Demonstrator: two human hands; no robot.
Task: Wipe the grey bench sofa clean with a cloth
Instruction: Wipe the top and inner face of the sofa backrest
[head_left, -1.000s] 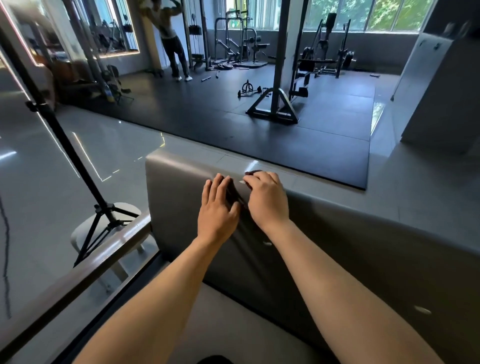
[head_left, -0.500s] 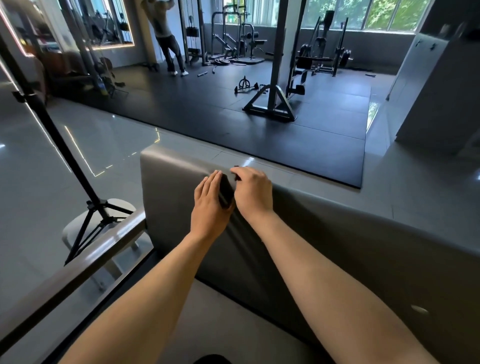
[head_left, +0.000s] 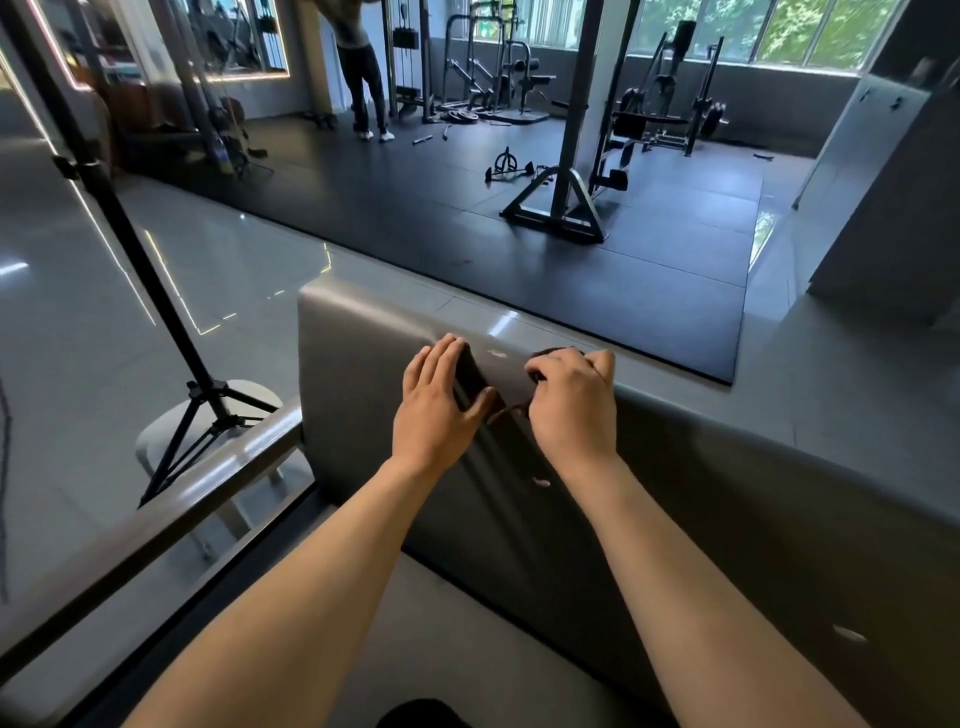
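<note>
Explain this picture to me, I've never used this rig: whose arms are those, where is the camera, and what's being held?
There is no machine here. These are a person's two bare arms, seen from one wide-angle camera worn on the head, looking forward and down. The left hand lies with straight fingers on a dark cloth at the top edge of the grey padded bench sofa. The right hand grips another part of the cloth with curled fingers. Small pale specks show on the backrest.
</note>
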